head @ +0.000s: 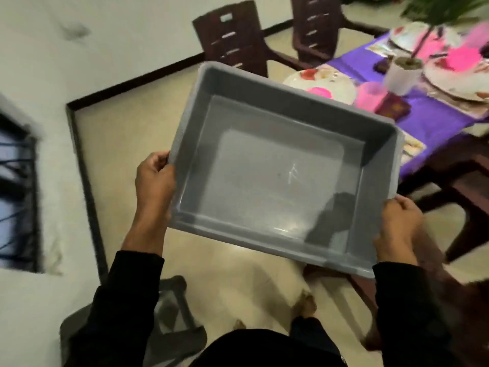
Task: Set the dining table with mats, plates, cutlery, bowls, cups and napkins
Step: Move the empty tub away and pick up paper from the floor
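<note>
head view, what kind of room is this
Most likely a home dining room: a table under a purple cloth with plates and pink cups, and dark chairs around it.

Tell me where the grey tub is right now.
The grey tub sits mid-frame, empty, held above the floor between the left hand and right hand, just left of the table.

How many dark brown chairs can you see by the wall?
2. One dark brown plastic chair stands by the white wall behind the grey plastic tub; a second chair is to its right, nearer the purple-clothed table. Others may be hidden.
</note>
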